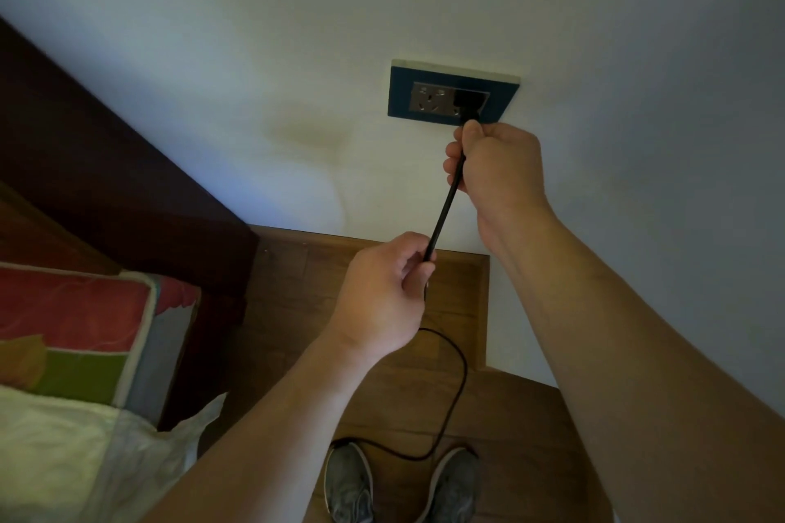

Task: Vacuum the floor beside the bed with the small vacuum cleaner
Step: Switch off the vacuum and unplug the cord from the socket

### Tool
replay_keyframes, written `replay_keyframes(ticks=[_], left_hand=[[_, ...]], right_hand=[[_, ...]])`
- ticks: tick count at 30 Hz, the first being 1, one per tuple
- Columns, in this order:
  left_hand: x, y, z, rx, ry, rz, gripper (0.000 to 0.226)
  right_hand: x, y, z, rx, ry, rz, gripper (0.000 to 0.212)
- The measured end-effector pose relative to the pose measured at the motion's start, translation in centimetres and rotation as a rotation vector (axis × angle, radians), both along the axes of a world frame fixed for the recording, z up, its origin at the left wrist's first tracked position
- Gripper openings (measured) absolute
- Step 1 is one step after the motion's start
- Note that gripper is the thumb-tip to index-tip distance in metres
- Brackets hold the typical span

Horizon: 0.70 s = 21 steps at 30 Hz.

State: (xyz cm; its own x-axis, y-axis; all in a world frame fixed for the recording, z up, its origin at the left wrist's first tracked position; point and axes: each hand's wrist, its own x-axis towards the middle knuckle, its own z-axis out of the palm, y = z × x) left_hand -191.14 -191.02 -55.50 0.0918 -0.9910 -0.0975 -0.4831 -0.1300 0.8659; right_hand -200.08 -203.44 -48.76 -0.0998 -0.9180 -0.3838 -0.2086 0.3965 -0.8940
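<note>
While the left hand [382,289] and right hand [497,166] both grip the power cord [444,208], its plug [467,101] at the wall socket [429,98], vacuuming seems not yet begun.

Dark headboard [106,166] closes the left; wall [255,34] beside the socket plate [400,98] lies open, a taut cord [444,208] crossing below.

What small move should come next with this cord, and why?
Probably move the right hand up from the cord onto the plug and press it home: it sits in the socket, yet both hands grip only cord, the left hand lower down.
</note>
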Motion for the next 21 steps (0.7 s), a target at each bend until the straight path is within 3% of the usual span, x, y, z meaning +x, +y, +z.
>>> replay_keyframes(ticks=[11,15,18,21], left_hand=[[-0.1,0.5,0.6,-0.044,0.066,0.035,0.011],[-0.2,3.8,-1.0,-0.002,0.014,-0.074,0.022],[-0.2,7.0,-2.8,0.044,0.075,-0.017,0.019],[-0.2,7.8,-3.4,0.029,0.066,-0.001,0.015]], right_hand=[[0.6,-0.2,0.7,0.055,-0.015,-0.088,0.023],[0.7,4.5,0.1,0.083,0.018,0.050,0.017],[-0.5,7.5,-1.6,0.121,-0.072,-0.052,0.021],[-1.2,7.7,-2.6,0.110,-0.031,-0.037,0.023]])
